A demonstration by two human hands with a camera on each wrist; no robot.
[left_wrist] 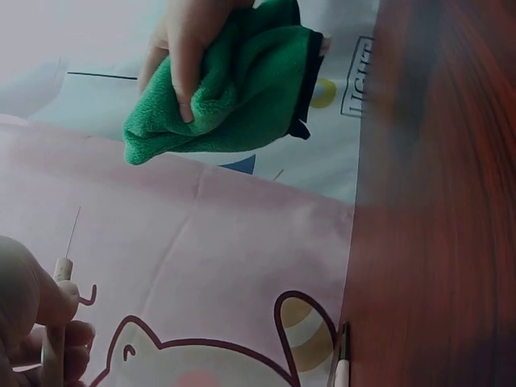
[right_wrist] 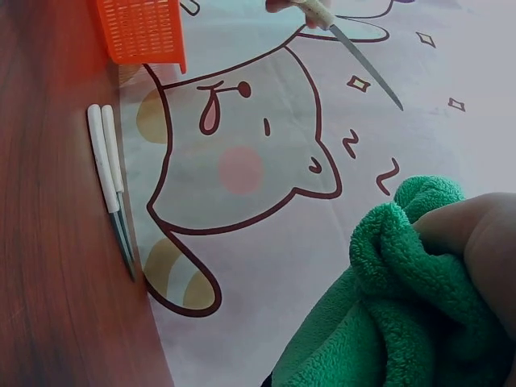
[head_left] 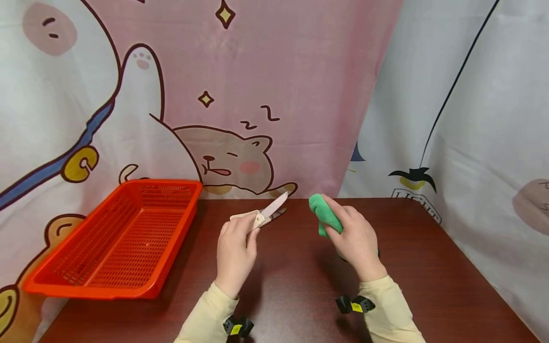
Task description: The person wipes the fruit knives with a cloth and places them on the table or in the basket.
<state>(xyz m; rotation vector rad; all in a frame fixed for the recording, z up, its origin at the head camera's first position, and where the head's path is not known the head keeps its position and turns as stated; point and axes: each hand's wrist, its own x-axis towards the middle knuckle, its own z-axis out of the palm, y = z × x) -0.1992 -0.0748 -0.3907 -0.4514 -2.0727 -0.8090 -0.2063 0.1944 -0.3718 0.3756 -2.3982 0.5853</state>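
My left hand (head_left: 235,247) grips a knife (head_left: 274,205) by its pale handle, above the table. Its blade points up and away to the right; the left wrist view shows that blade (left_wrist: 73,234) nearly edge-on. My right hand (head_left: 355,240) holds a bunched green cloth (head_left: 324,213), thumb pressed into the folds, apart from the blade. In the left wrist view the cloth (left_wrist: 226,97) hangs folded with a dark edge strip. Two more white-handled knives (right_wrist: 105,161) lie side by side on the table, partly hidden behind my left hand in the head view.
An orange perforated plastic basket (head_left: 90,289) stands on the left of the dark brown wooden table (head_left: 296,276). Behind the table hangs a cartoon-printed curtain (head_left: 309,95), close to the far edge and along the right side.
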